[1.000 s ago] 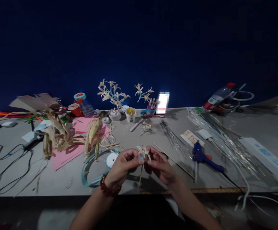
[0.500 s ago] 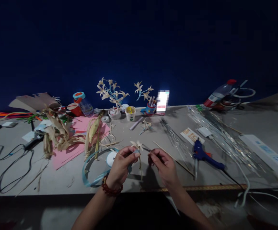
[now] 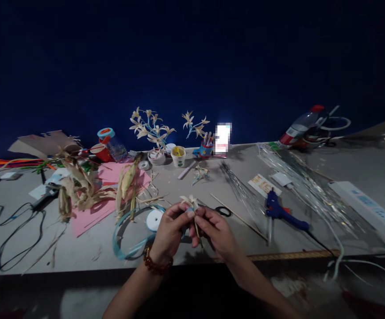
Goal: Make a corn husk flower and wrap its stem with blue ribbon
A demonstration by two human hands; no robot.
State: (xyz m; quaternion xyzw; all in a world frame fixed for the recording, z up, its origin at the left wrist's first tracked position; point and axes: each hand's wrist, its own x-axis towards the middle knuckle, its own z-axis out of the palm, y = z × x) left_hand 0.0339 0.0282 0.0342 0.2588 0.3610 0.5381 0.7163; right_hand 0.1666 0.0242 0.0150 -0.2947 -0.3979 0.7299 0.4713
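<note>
Both hands meet over the front of the table around a small pale corn-husk flower (image 3: pixel 190 200). My left hand (image 3: pixel 171 223) pinches it just below the petals, where a bit of light blue tape shows. Its thin stem (image 3: pixel 197 230) points downward between the hands. The fingertips of my right hand (image 3: pixel 215 228) are closed at the flower's base, touching the stem; what lies between them is mostly hidden. Beside my left wrist lies a roll of light blue tape (image 3: pixel 119 248) with a white spool (image 3: pixel 154 219). A black loop handle (image 3: pixel 224 211) shows behind my right hand.
Dried corn husks (image 3: pixel 82 186) lie on pink paper (image 3: pixel 82 221) at left. Finished husk-flower branches (image 3: pixel 151 126) stand at the back near a lit phone (image 3: pixel 222 138). To the right are a stick (image 3: pixel 242 219), wires (image 3: pixel 239 186), a blue glue gun (image 3: pixel 285 215) and a power strip (image 3: pixel 367 212).
My right hand has moved left to the flower's base and now touches it. The black loop handle has come into view behind it. My left hand stays at the flower.
</note>
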